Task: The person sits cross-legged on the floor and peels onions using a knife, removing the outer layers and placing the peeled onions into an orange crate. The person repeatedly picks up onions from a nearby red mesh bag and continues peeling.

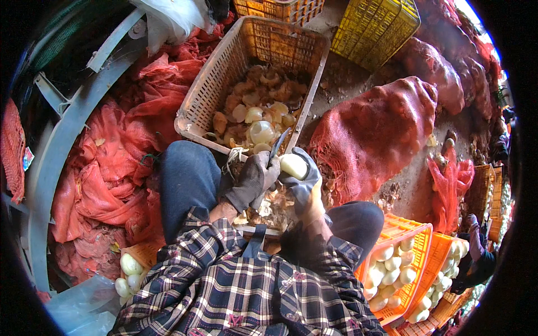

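My left hand point(255, 178), in a dark knit work glove, grips a knife point(279, 143) whose blade points up and away from me. Close beside it, my right hand point(304, 178) wears a grey-coated glove and holds a peeled white onion point(294, 166). The onion is near the knife; whether they touch I cannot tell. Just beyond both hands stands a dirty plastic crate point(195, 101) with onion skins point(252, 96) and a pale onion point(262, 132) inside. More dry skins point(269, 210) lie below my hands, between my knees.
Red mesh sacks point(113, 147) heap at left beside a curved metal beam point(63, 138). A full red mesh sack point(378, 130) lies to the right. Orange crates point(426, 235) of peeled onions point(391, 269) stand at lower right, near another person point(475, 252). A yellow crate point(374, 33) stands ahead.
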The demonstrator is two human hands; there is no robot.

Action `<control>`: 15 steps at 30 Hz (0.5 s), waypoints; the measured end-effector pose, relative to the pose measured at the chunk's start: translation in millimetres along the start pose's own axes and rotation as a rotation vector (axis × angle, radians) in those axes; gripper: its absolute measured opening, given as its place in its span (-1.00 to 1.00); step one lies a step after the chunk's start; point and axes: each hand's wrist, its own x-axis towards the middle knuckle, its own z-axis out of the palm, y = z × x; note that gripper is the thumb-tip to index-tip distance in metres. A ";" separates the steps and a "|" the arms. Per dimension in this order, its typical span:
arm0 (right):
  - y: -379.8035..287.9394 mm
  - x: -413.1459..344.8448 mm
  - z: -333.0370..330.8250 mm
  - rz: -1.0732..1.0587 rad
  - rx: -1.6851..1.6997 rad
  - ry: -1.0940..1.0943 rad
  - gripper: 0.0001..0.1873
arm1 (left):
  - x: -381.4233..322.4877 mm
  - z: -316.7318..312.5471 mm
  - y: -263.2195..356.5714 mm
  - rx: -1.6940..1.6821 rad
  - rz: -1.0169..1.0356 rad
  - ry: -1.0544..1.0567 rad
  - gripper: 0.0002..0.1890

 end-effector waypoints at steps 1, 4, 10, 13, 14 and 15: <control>-0.8 0.4 -0.2 -0.015 0.016 -0.006 -0.27 | 1.3 0.5 -0.3 0.008 -0.013 -0.008 -0.68; -8.5 -1.1 0.1 0.043 0.167 -0.019 -0.30 | 4.9 3.5 -4.9 0.042 -0.019 -0.010 -0.70; -12.6 -3.4 5.7 -0.010 0.278 0.046 -0.49 | 4.0 12.7 -29.4 0.120 -0.020 0.076 -0.72; 6.8 1.6 -6.0 0.170 0.532 0.031 -0.61 | 0.3 10.3 -11.7 0.036 -0.141 -0.037 -0.73; 11.0 -1.3 -10.6 0.131 0.467 0.044 -0.62 | 1.0 17.2 -18.2 0.066 -0.121 -0.025 -0.73; 11.0 -1.0 -7.2 0.093 0.407 0.037 -0.63 | 0.6 16.7 -28.6 0.063 -0.100 0.018 -0.74</control>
